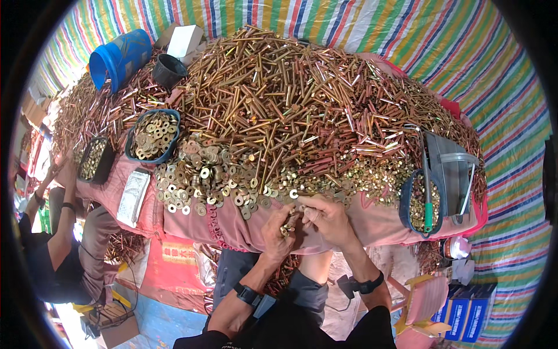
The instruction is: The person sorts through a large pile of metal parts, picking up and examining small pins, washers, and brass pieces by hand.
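Note:
My left hand is closed around small brass-coloured metal pieces whose ends show between the fingers. I cannot tell whether they are nuts or bolt ends. Right beside it is my right hand, thumb and fingers drawn together close to the left fingertips; whatever it grips is hidden. One flat washer lies just beyond the right index fingertip. Loose washers spread over the pink cloth to the left of my hands. Small brass-coloured nuts lie scattered to the right. Behind them rises a large heap of long metal bolts.
Left stand a blue tub of washers, a dark tray of nuts, a black pot and a tipped blue bucket. Right are a tub of small parts and a grey bin. Another person's arm works at far left.

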Demonstrator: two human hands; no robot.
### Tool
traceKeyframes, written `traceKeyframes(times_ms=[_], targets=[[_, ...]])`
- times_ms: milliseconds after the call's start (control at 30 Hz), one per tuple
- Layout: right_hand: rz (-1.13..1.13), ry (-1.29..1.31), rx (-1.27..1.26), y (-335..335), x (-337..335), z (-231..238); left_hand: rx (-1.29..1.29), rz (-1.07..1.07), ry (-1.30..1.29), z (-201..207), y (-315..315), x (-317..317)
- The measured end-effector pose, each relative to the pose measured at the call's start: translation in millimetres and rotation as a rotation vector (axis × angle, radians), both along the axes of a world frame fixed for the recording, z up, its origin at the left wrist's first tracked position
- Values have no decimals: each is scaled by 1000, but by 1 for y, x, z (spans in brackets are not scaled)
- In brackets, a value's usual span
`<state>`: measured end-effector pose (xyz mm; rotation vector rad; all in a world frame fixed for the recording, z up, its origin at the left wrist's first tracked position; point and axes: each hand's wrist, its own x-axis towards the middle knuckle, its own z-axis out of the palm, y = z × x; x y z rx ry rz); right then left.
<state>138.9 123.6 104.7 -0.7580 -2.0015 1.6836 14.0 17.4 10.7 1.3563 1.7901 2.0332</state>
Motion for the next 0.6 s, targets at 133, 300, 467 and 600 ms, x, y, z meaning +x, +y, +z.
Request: traceKeyframes(times_ms=[133, 300, 467, 600], targets=[[55, 3, 556, -4, -9, 10, 13, 14, 13, -3, 1, 2], [35, 55, 621, -14, -16, 15, 33, -13, 11, -6, -1, 1], [-42, 141, 656, -20, -21, 13, 34, -12, 19, -5, -2, 0], [-35, 177, 795, -19, -23, 11, 2, -10, 63, -3, -2, -2]])
